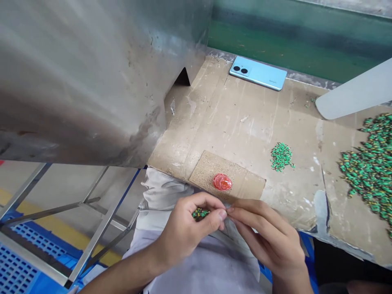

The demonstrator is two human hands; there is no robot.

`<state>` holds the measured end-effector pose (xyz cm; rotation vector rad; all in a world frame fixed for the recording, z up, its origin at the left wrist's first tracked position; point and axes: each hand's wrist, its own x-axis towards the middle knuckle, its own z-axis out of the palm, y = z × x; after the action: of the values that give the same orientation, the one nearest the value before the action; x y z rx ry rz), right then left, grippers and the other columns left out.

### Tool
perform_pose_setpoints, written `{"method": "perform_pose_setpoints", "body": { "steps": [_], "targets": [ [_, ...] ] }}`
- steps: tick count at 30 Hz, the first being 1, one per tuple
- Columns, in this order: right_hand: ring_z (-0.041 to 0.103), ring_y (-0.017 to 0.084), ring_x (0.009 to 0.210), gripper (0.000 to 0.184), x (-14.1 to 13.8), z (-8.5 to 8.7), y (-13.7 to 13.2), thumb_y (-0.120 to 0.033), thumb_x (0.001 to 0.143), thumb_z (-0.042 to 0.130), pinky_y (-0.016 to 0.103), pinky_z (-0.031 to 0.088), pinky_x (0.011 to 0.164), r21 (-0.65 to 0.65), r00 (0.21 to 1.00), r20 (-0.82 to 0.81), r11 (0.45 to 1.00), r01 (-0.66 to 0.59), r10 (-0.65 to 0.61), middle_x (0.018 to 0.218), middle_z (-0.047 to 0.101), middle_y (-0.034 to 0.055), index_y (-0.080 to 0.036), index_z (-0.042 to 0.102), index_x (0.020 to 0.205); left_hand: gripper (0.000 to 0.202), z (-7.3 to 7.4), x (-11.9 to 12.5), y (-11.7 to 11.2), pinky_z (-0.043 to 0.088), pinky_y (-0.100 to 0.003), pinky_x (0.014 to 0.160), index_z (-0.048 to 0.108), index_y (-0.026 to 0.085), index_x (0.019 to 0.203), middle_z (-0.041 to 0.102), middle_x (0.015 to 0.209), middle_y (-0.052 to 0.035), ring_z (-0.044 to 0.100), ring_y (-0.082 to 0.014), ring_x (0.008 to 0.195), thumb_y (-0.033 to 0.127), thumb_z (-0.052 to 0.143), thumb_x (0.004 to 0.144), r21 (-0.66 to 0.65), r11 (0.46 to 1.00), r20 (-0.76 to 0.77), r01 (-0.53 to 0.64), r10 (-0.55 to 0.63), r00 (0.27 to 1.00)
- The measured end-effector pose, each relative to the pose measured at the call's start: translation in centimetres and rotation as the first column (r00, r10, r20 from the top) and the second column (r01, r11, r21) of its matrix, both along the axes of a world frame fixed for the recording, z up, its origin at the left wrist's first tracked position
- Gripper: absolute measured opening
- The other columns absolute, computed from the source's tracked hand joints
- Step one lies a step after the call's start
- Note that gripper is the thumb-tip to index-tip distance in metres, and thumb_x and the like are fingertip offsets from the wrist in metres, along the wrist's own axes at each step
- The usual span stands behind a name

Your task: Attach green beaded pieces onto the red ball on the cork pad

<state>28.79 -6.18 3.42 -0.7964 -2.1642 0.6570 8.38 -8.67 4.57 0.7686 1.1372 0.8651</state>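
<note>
My left hand [186, 230] is curled around a small handful of green pieces [199, 213] with yellow and dark specks, seen in the gap between thumb and fingers. Its thumb and forefinger are pinched together. The fingertips of my right hand [269, 234] meet them in a pinch; what lies between the tips is too small to make out. Just beyond the hands, a shallow red dish [222, 182] with glossy orange-red contents rests on a speckled cardboard scrap [248, 179]. A small heap of green bits [281, 156] lies farther right on the table.
A big pile of green-and-yellow pieces [372, 167] covers the table's right side, near a white cylinder [352, 93]. A light-blue phone [260, 74] lies at the back. A large metal panel [92, 81] stands at left, above a metal frame [101, 224] and blue plastic crates [21, 257].
</note>
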Motion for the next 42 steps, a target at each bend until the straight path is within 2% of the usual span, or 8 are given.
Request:
{"method": "perform_pose_setpoints", "body": {
  "steps": [6,13,19,24,27,31,37,42],
  "targets": [
    [0.073,0.014,0.087,0.017,-0.1,-0.1,0.2,0.0,0.099,0.065,0.024,0.061,0.074,0.042,1.0,0.002,0.999,0.016,-0.016,0.1,0.073,0.0085,-0.013,0.069,0.11,0.008,0.0,0.0,-0.4,0.05,-0.018,0.063,0.076,0.019,0.09,0.072,0.071,0.002,0.064,-0.0107,0.065,0.026,0.077,0.093,0.063,0.998,-0.06,-0.009,0.013,0.998],
    [0.07,0.014,0.081,0.019,-0.5,0.4,0.5,0.001,0.097,0.061,0.027,0.058,0.07,0.045,0.999,0.043,0.999,-0.006,0.004,0.095,0.072,0.0074,-0.014,0.067,0.108,0.015,0.3,-0.3,0.0,0.048,-0.02,0.066,0.073,0.017,0.086,0.067,0.067,0.0018,0.059,-0.0104,0.064,0.028,0.076,0.094,-0.013,1.0,0.056,0.006,-0.005,0.998],
    [0.066,0.012,0.076,0.018,-0.7,0.9,1.3,-0.002,0.098,0.061,0.023,0.054,0.062,-0.056,0.998,0.027,0.997,0.057,-0.055,0.091,0.068,0.0035,-0.018,0.064,0.106,0.019,-0.1,-0.4,-0.2,0.035,-0.015,0.053,0.074,0.015,0.095,0.064,0.073,0.0019,0.041,-0.0038,0.054,0.033,0.073,0.1,-0.18,0.984,0.434,-0.015,0.093,0.896],
    [0.052,0.008,0.062,0.013,-0.7,1.2,2.7,-0.007,0.102,0.061,0.022,0.043,0.053,-0.112,0.97,0.126,0.969,0.22,-0.206,0.086,0.06,-0.0005,-0.02,0.061,0.101,0.021,0.4,-1.2,0.0,0.051,-0.014,0.067,0.081,0.013,0.108,0.076,0.096,-0.0054,0.071,-0.0092,0.08,0.008,0.073,0.089,-0.284,0.957,0.625,-0.066,0.237,0.744],
    [0.057,0.011,0.068,0.01,-0.6,1.5,3.3,-0.011,0.104,0.06,0.024,0.045,0.058,-0.107,0.959,0.209,0.971,0.215,-0.189,0.089,0.061,0.0007,-0.021,0.061,0.102,0.023,0.7,-1.9,0.0,0.06,-0.017,0.086,0.081,0.015,0.114,0.082,0.113,-0.0086,0.081,-0.0168,0.104,0.005,0.069,0.098,-0.274,0.958,0.612,-0.089,0.245,0.752],
    [0.059,0.012,0.069,0.009,-0.8,1.9,3.6,-0.014,0.105,0.06,0.026,0.046,0.06,-0.075,0.945,0.293,0.982,0.174,-0.145,0.088,0.062,0.0002,-0.022,0.06,0.101,0.017,0.8,-2.7,-0.2,0.061,-0.02,0.1,0.078,0.016,0.119,0.08,0.134,-0.0125,0.077,-0.0232,0.125,0.012,0.069,0.105,-0.288,0.954,0.595,-0.082,0.245,0.766],
    [0.061,0.013,0.064,0.012,-1.2,2.1,3.9,-0.016,0.105,0.058,0.028,0.045,0.058,-0.005,0.918,0.365,0.986,0.169,-0.156,0.083,0.063,-0.0008,-0.022,0.058,0.095,0.016,-0.2,-2.8,-0.1,0.065,-0.014,0.061,0.07,0.015,0.106,0.087,0.111,-0.0128,0.087,-0.021,0.094,0.031,0.073,0.105,-0.258,0.965,0.596,-0.046,0.196,0.779],
    [0.061,0.013,0.064,0.012,-1.4,2.1,4.0,-0.017,0.105,0.058,0.028,0.045,0.058,0.017,0.911,0.379,0.985,0.172,-0.165,0.083,0.063,-0.0009,-0.022,0.059,0.095,0.03,-1.3,-2.8,-0.3,0.042,-0.008,0.032,0.07,0.015,0.091,0.085,0.081,-0.0058,0.071,-0.0095,0.044,0.042,0.08,0.098,-0.227,0.973,0.587,-0.038,0.168,0.792]
  ]
}}
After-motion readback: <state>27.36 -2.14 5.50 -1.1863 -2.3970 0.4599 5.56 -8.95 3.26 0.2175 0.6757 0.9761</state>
